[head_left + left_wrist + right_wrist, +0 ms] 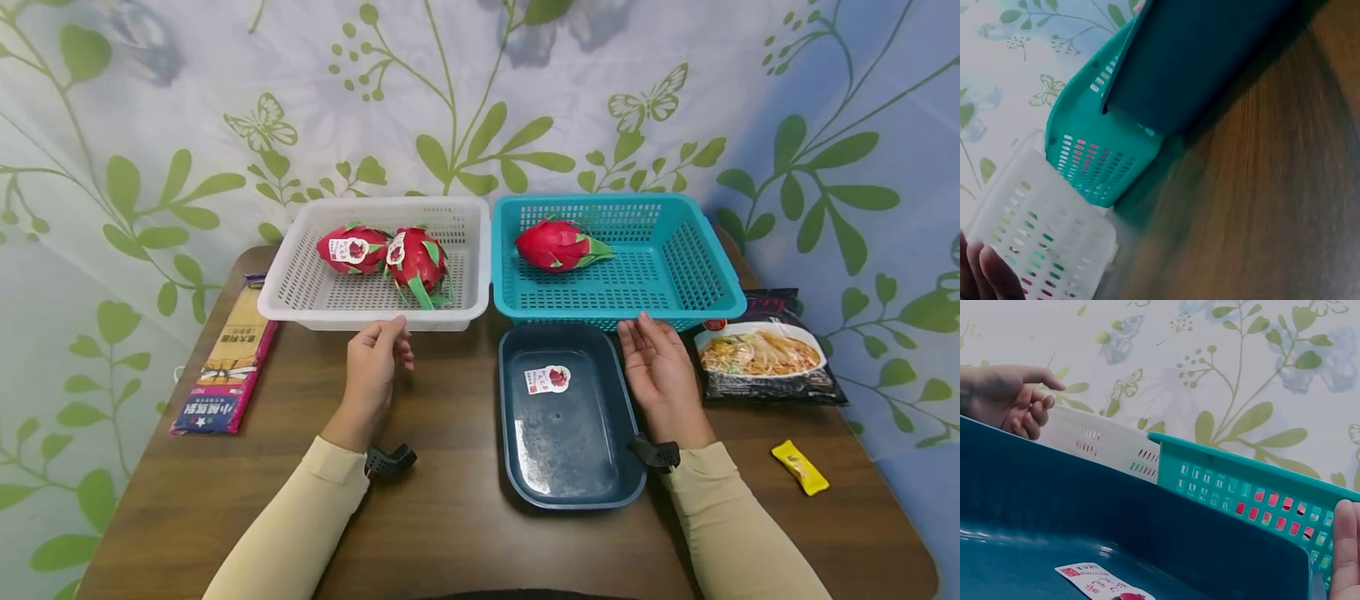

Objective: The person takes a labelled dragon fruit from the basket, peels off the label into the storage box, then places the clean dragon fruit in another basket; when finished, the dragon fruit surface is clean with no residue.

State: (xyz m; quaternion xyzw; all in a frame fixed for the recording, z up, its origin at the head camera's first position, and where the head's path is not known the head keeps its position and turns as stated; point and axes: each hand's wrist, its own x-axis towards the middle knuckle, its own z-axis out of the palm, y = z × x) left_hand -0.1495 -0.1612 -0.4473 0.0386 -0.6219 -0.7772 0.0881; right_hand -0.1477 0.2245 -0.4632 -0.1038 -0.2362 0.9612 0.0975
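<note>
My left hand hovers near the front rim of a white plastic basket, its fingers loosely bent and holding nothing. Two dragon fruits lie side by side in that basket, the left one and the right one. Palm up and fingers relaxed, my right hand is by the right wall of a dark blue tub; its fingertips are at the front of a teal basket. A single dragon fruit lies inside the teal basket. A pitaya sticker is on the tub's floor.
A spaghetti packet lies at the table's left edge. On the right are a black noodle packet and a small yellow wrapped piece. A leaf-patterned cloth hangs behind the wooden table.
</note>
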